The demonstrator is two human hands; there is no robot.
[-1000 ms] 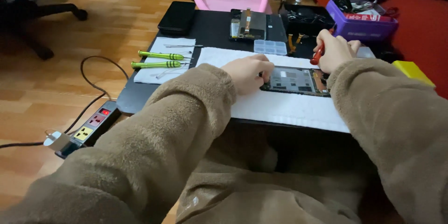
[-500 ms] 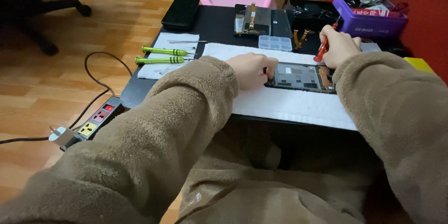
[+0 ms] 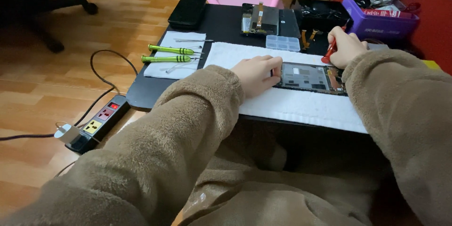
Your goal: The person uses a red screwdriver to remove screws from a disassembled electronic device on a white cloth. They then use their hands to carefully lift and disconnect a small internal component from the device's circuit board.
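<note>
The opened tablet (image 3: pixel 308 76) is pinned on the white mat (image 3: pixel 292 108) by the flat, open left hand (image 3: pixel 256 73). A red screwdriver (image 3: pixel 328 55) is gripped closed by the right hand (image 3: pixel 346 46), at the tablet's two o'clock. A slipped tip could likely scratch the exposed board.

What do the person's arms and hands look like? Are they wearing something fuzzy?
Yes. Both arms wear thick, fuzzy tan-brown fleece sleeves, loose and puffy, ending at the wrists. The left hand and right hand are bare: no gloves, and no rings or watch that I can see.
</note>
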